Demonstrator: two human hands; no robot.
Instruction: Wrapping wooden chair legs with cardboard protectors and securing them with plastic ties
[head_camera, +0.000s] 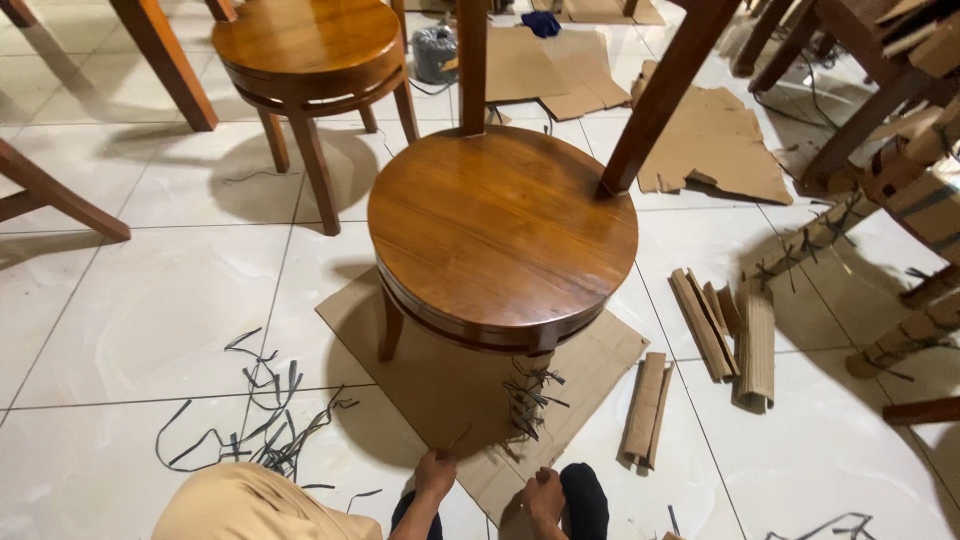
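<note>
A round wooden chair (500, 225) stands on a flat sheet of cardboard (590, 375) on the tiled floor. Its front right leg (525, 400) is wrapped in corrugated cardboard tied with several dark straps. My left hand (434, 474) rests on the near edge of the cardboard sheet, apparently pinching a thin strap that runs up from it. My right hand (543, 496) lies curled on the sheet just below the wrapped leg. Whether the right hand holds anything is hidden.
Loose dark straps (262, 420) lie scattered on the floor at left. Rolled and folded cardboard pieces (722, 330) sit to the right. A second round chair (310, 60) stands behind. Wrapped chair legs (905, 250) are at far right, flattened cardboard (715, 140) beyond.
</note>
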